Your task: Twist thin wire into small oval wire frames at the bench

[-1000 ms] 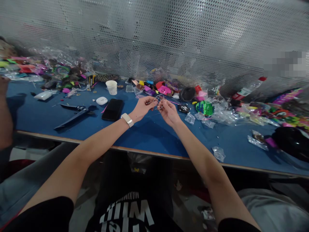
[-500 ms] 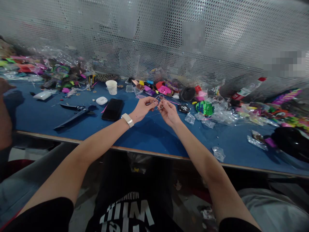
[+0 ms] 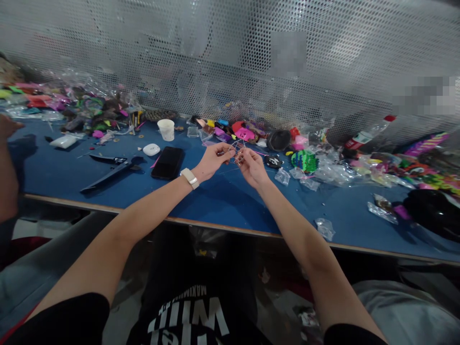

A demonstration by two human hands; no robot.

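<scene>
Above the blue tabletop (image 3: 223, 201), my left hand (image 3: 214, 160) pinches one side of a small tangle of thin pale wire or thread (image 3: 238, 145). From the other side, my right hand (image 3: 252, 165) closes its thumb and fingers on the same tangle. The strands are too fine to tell whether they are metal or cord, and fingertips partly hide them. A loose strand trails below the hands. Left of my wrist lies a black phone (image 3: 167, 162); a small black item with white marks (image 3: 273, 161) sits just beyond my right hand.
A paper cup (image 3: 166, 130), a white rounded case (image 3: 151, 149) and a dark bladed tool (image 3: 114, 172) are on the left. Colourful pieces and plastic bags (image 3: 334, 167) line the perforated metal panel (image 3: 230, 91). Another person's arm (image 3: 7, 167) shows at far left.
Both hands stay in nearly the same place, still pinching the thin strands. Only slight finger movement shows.
</scene>
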